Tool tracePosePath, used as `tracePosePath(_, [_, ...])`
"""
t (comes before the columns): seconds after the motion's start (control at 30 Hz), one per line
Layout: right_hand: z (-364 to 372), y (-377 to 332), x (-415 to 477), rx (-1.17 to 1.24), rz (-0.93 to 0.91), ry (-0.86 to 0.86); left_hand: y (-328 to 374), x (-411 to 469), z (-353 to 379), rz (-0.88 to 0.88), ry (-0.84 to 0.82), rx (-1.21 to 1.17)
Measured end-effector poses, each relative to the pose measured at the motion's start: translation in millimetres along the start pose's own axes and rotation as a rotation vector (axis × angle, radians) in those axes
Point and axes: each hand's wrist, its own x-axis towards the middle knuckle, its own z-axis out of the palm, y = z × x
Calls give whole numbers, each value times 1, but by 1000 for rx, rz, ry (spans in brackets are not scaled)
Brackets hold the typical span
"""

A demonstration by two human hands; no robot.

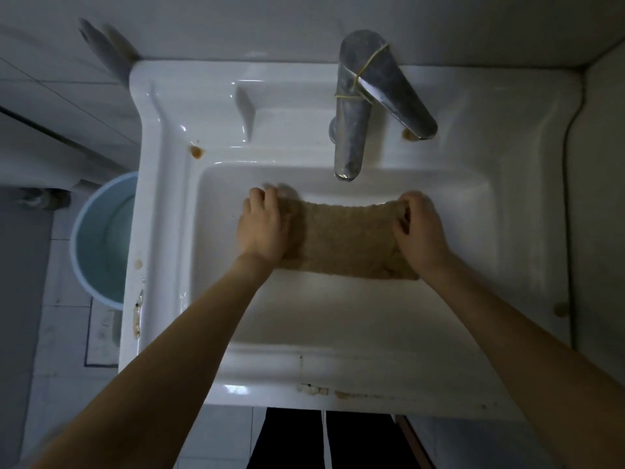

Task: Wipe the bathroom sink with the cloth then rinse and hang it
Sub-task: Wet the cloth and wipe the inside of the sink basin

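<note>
While left hand (262, 228) and right hand (419, 230) each grip an end, cloth (345, 240) stretches left-right below faucet (350, 130) spout (no water visible) over sink (507, 214).

A white ceramic sink (162, 198) is seen from above. A metal tap (351, 130) is mounted on its back ledge, with a yellow rubber band (363, 71) wound round the lever. Brown stains (196, 152) are spotted on the ledge left of the tap and by the lever's tip. Over the basin a tan cloth (345, 242) is stretched between a left hand (262, 228) and a right hand (421, 231), one end gripped by each. A pale blue bucket (98, 231) is stood on the tiled floor (40, 333) just beside the sink.
</note>
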Motion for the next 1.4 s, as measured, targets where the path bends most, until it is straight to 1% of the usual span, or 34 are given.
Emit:
tracePosePath(0.03, [3, -3, -4, -105, -54, 26, 1, -5, 0, -23, 9, 11])
tracePosePath(0.1, [9, -7, -13, -270, -169, 29, 2, -17, 2, -100, -32, -28])
tracePosePath(0.13, [12, -6, -17, -346, -225, -1, 4, -22, 3, -144, -75, -41])
tracePosePath(0.2, [18, -1, -22, -477, -299, -114, 8, -28, 9, -198, -141, -16])
tracePosePath(0.3, [25, 9, -26, -528, -267, -252, 17, -25, 19, -227, -195, 64])
tracePosePath(0.37, [28, 12, -28, -560, -254, -283, 21, -20, 24, -239, -217, 25])
tracePosePath(0.5, [30, 12, -29, -587, -260, -301, 12, -13, 23, -292, -287, -172])
tracePosePath(0.6, [29, 12, -29, -572, -258, -301, 3, -10, 12, -304, -393, -320])
tracePosePath(0.73, [19, 9, -27, -506, -261, -277, 15, -17, -2, -308, -491, -764])
tracePosePath(0.8, [8, 9, -29, -521, -223, -259, 32, -22, -3, -255, -524, -877])
tracePosePath(0.9, [-9, 12, -33, -621, -157, -214, 70, -23, 6, -156, -584, -909])
tracePosePath(0.97, [-18, 15, -37, -637, -149, -197, 100, -25, 19, -112, -557, -912])
tracePosePath(1.03, [-23, 18, -40, -626, -149, -171, 128, -27, 35, -86, -544, -829])
tracePosePath(1.1, [-23, 23, -42, -618, -143, -154, 148, -29, 53, -84, -632, -728])
tracePosePath(1.17, [-22, 26, -43, -583, -142, -124, 155, -31, 64, -82, -740, -684])
tracePosePath(1.2, [-22, 27, -43, -528, -136, -92, 155, -33, 65, -87, -743, -689])
tracePosePath(1.23, [-24, 25, -43, -452, -120, -47, 153, -34, 63, -90, -690, -702])
tracePosePath(1.27, [-25, 24, -43, -370, -102, -2, 147, -34, 60, -95, -591, -698])
tracePosePath(1.33, [-28, 18, -43, -255, -117, 61, 129, -33, 55, -120, -325, -620])
tracePosePath(1.37, [-29, 14, -43, -233, -158, 54, 117, -32, 54, -152, -223, -559])
tracePosePath(1.4, [-28, 10, -43, -245, -209, 25, 106, -30, 54, -199, -175, -507])
